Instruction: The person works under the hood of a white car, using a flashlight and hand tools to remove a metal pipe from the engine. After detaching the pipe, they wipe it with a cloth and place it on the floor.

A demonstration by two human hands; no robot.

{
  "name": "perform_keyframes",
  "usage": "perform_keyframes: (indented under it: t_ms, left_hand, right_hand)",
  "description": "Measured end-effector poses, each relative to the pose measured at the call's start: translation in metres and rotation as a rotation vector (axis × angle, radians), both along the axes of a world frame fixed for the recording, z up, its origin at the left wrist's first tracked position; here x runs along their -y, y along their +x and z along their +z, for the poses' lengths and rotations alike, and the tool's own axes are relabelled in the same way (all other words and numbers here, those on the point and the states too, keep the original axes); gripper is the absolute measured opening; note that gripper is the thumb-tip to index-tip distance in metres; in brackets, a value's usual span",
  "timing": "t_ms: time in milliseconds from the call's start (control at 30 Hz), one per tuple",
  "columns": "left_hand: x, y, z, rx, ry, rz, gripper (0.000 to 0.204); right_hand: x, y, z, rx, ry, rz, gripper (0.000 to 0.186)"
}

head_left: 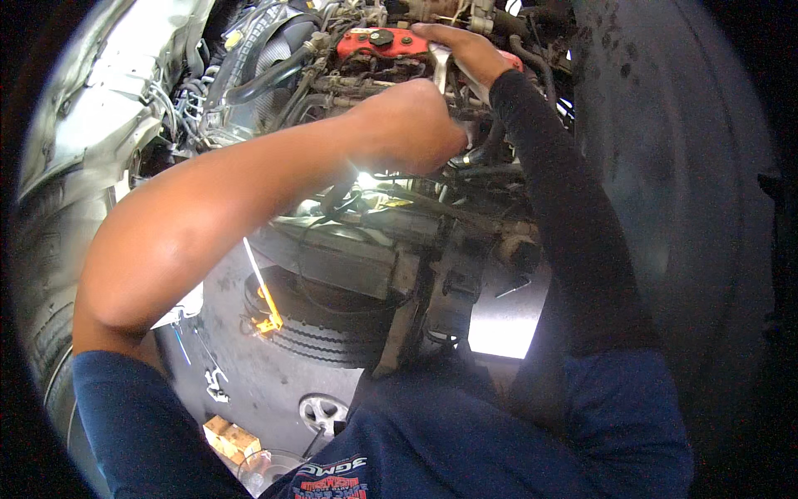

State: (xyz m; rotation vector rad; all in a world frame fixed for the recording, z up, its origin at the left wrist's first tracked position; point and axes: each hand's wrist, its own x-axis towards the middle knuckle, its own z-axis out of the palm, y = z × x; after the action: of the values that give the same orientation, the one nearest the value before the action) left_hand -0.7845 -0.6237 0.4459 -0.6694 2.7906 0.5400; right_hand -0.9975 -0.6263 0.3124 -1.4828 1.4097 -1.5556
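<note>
In the engine bay, a silver wrench stands between my hands, its upper end near a red engine cover with a black cap. My left hand is closed in a fist at the wrench's lower part, and the shaft runs out of sight behind it. Across the right part of the red cover lies my right hand, beside the wrench's upper end. One of its digits stretches left along the cover; the other fingers are mostly hidden.
Hoses and wiring crowd around the engine, with a ribbed black hose to the left. A bright work light shines below my left forearm. Lower down are a tire, an orange tool, a wheel and a cardboard box on the floor.
</note>
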Motion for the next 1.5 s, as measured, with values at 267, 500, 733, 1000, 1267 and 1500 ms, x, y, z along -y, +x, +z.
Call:
perform_keyframes:
  t_ms: [267, 500, 733, 1000, 1267, 1500]
  left_hand:
    - [0.135, -0.007, 0.019, -0.131, -0.857, -0.660, 0.060]
    - [0.002, -0.012, -0.003, 0.004, 0.107, 0.033, 0.033]
    - [0.118, -0.003, 0.022, -0.040, -0.863, -0.636, 0.071]
    - [0.006, -0.016, 0.003, 0.156, 0.011, -0.032, 0.040]
    - [0.117, -0.015, 0.025, 0.006, -0.864, -0.498, 0.063]
    - [0.007, -0.027, -0.005, 0.103, -0.089, -0.125, 0.041]
  right_hand:
    - [-0.011, 0.016, -0.009, -0.760, -0.213, -0.502, 0.044]
    - [-0.007, 0.007, -0.002, 0.241, -0.010, -0.048, 0.054]
    - [-0.013, 0.033, -0.001, -0.656, -0.105, -0.484, 0.037]
    - [-0.012, 0.017, 0.007, 0.561, 0.122, -0.027, 0.053]
    - [-0.014, 0.030, 0.002, 0.312, -0.073, -0.301, 0.059]
    - [-0.015, 0.022, 0.013, 0.137, 0.032, -0.178, 0.045]
